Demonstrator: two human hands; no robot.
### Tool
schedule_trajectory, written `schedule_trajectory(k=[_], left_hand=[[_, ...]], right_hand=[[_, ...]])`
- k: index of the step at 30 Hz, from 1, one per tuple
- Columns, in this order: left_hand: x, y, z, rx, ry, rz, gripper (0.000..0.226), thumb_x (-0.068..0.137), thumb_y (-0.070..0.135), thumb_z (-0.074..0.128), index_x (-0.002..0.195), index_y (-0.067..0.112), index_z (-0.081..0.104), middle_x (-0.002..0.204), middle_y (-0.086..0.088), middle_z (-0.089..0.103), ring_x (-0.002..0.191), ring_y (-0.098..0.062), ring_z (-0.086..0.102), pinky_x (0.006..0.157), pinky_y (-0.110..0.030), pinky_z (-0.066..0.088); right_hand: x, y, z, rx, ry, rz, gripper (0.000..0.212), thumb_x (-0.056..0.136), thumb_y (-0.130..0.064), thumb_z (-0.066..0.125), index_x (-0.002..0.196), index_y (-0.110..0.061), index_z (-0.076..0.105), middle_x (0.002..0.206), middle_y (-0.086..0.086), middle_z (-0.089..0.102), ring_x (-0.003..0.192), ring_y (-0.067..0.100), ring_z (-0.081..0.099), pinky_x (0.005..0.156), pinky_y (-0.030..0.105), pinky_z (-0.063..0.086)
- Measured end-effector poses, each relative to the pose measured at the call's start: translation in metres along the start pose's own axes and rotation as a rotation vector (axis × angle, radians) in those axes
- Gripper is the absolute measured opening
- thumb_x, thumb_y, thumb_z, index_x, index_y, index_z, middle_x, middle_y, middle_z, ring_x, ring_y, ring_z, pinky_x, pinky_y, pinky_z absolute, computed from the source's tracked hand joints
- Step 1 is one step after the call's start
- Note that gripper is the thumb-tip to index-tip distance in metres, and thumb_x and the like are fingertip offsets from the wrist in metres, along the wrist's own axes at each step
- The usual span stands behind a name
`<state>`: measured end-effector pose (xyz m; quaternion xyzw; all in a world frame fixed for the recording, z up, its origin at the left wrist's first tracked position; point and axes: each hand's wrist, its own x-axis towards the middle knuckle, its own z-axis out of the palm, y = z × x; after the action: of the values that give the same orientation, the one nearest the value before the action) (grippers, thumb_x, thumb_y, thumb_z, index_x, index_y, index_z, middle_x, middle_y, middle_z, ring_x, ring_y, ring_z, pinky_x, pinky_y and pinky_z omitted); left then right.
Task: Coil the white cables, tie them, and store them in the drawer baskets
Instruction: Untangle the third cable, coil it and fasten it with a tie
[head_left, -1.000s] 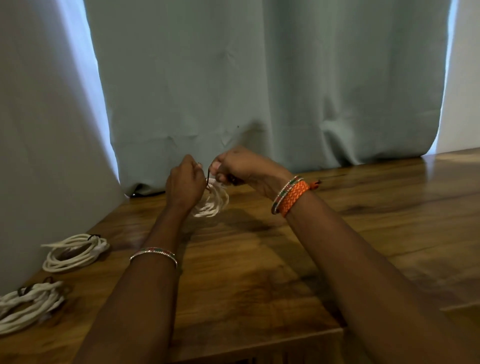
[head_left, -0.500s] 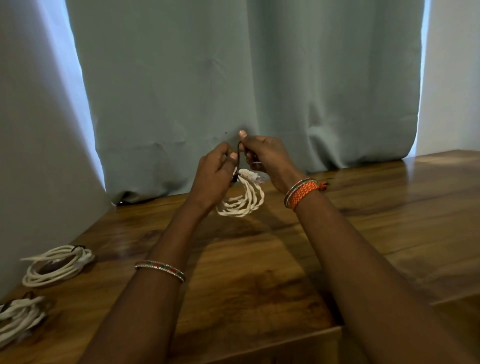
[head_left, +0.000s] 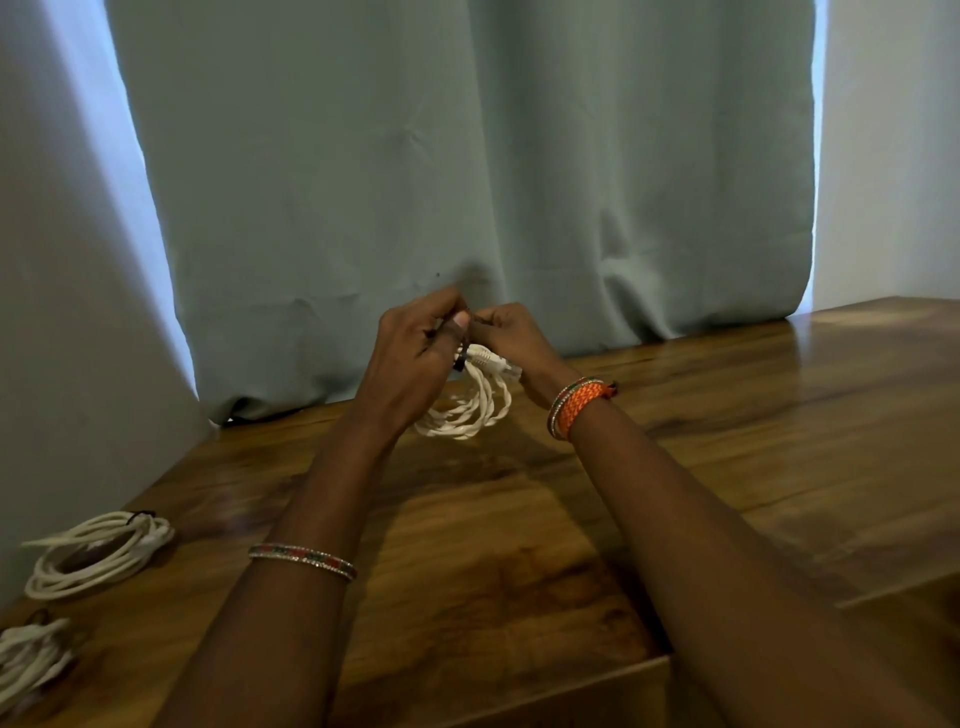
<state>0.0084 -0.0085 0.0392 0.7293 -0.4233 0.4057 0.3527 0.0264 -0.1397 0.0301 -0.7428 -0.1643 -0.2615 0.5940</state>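
White cable (head_left: 470, 410), wound into a small coil, hung above the wooden worktop (head_left: 727, 467) near its far edge, held up between both hands in front of a pale grey-green curtain (head_left: 467, 156). The left hand (head_left: 415, 353) had its fingers (head_left: 451, 304) curled in at the top of the coil, pinching a thin dark tie (head_left: 462, 345) that wrapped the bundle there. The right hand (head_left: 511, 338) met it from the other side, its fingers likewise curled and pinched on the same tie, the two hands touching at the fingertips. A clear-tipped plug (head_left: 493, 361) of the cable stuck out just below the right hand, and the loops drooped beneath it, close over the wood; whether they touched it could not be told. At the left edge of the worktop lay a second coil (head_left: 96, 553), already bound with a dark tie, and nearer the camera a third coil (head_left: 28, 657), partly cut off by the frame. A beaded bangle (head_left: 301, 558) circled the left forearm, and an orange woven bracelet (head_left: 579, 408) the right wrist.
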Motion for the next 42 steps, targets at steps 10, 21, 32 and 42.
schedule_trajectory(k=[10,21,32,42], left_hand=[[-0.002,-0.010,0.000,0.072,0.117,-0.252,0.020,0.092,0.008,0.048,0.073,0.016,0.048,0.051,0.009,0.043,0.048,-0.003,0.044,0.050,-0.012,0.030],[-0.013,-0.052,-0.011,-0.007,0.456,-0.818,0.021,0.086,0.019,0.046,0.068,0.013,0.055,0.079,-0.014,0.065,0.084,-0.036,0.063,0.073,-0.039,0.053],[-0.015,-0.047,-0.010,0.071,0.501,-1.001,0.025,0.085,0.011,0.047,0.061,0.012,0.044,0.094,-0.020,0.063,0.086,-0.034,0.058,0.065,-0.028,0.033],[-0.028,-0.057,-0.012,0.287,0.417,-0.715,0.019,0.094,0.027,0.049,0.092,0.015,0.064,0.094,-0.012,0.069,0.101,-0.033,0.056,0.067,-0.029,0.034]], right_hand=[[-0.007,0.008,0.014,0.138,-0.250,0.239,0.015,0.092,-0.007,0.055,0.078,-0.008,0.060,0.068,0.008,0.065,0.061,0.011,0.061,0.061,0.021,0.051],[-0.028,-0.034,0.043,-0.509,0.191,-0.285,0.016,0.080,-0.030,0.064,0.072,-0.018,0.071,0.101,-0.006,0.063,0.106,0.015,0.046,0.088,0.034,0.034],[-0.041,-0.022,0.067,-0.826,-0.077,-0.105,0.021,0.087,-0.033,0.058,0.097,-0.021,0.071,0.146,0.002,0.036,0.137,0.027,0.020,0.111,0.054,0.011],[-0.035,-0.026,0.059,-0.434,0.084,-0.124,0.025,0.089,-0.024,0.061,0.073,-0.007,0.070,0.062,0.001,0.061,0.063,0.016,0.059,0.062,0.028,0.046]])
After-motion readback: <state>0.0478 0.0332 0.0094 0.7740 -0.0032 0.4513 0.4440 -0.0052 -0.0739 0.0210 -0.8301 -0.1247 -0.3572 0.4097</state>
